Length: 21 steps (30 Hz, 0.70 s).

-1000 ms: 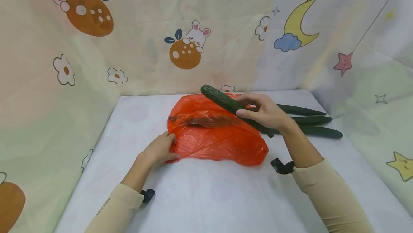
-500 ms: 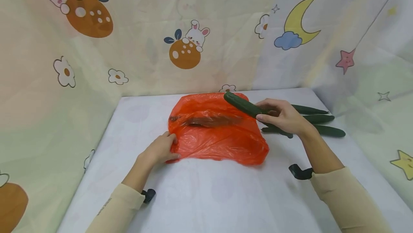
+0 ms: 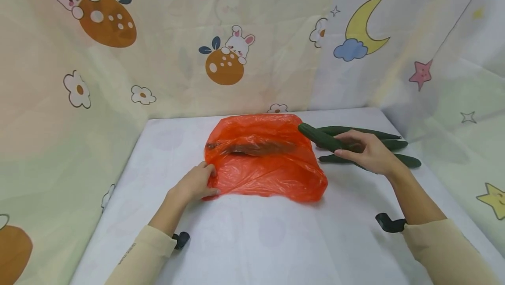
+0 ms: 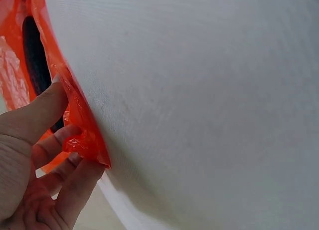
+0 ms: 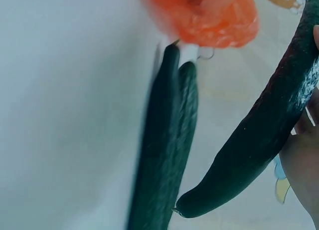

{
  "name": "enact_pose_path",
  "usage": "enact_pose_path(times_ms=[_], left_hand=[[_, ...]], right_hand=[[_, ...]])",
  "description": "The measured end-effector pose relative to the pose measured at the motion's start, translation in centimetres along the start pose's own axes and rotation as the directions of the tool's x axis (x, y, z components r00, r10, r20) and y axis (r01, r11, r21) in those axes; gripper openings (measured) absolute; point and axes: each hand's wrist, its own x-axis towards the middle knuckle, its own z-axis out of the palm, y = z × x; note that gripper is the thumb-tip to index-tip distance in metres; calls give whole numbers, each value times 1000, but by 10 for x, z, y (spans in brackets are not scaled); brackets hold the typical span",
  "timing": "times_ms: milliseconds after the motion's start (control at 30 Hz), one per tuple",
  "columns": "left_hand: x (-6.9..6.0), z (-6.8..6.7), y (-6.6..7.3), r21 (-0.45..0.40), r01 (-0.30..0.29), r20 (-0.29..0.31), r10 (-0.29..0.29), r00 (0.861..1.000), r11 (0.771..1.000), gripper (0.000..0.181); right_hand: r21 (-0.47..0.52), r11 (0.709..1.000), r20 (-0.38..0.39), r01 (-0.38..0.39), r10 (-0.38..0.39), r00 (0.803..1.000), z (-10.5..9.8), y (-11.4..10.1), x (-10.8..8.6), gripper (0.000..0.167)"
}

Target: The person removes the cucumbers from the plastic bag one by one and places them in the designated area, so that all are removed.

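My right hand grips a dark green cucumber, fingers on one side and thumb on the other. In the right wrist view this cucumber is raised beside cucumbers lying on the table. My left hand holds the left edge of a red plastic bag lying on the table. The left wrist view has the bag's edge between the thumb and fingers of that hand. A long dark shape, seemingly a cucumber, lies within the bag, partly covered by the film.
More cucumbers lie right of the bag: one at the back, one in the middle and one at the front. The white table meets a printed cloth wall behind and at both sides.
My right hand has carried its cucumber rightward and lower, from above the bag to over the cucumbers on the right. The left hand stays at the bag's edge.
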Motion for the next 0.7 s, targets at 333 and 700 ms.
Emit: enact_pose_path(times_ms=[333, 700], left_hand=[[-7, -1, -9, 2, -4, -14, 4, 1000, 1000, 50], [2, 1, -4, -11, -50, -5, 50, 999, 999, 51]], right_hand=[[-83, 995, 51, -55, 59, 997, 1, 28, -12, 43], [-172, 982, 85, -81, 97, 992, -16, 55, -36, 40]])
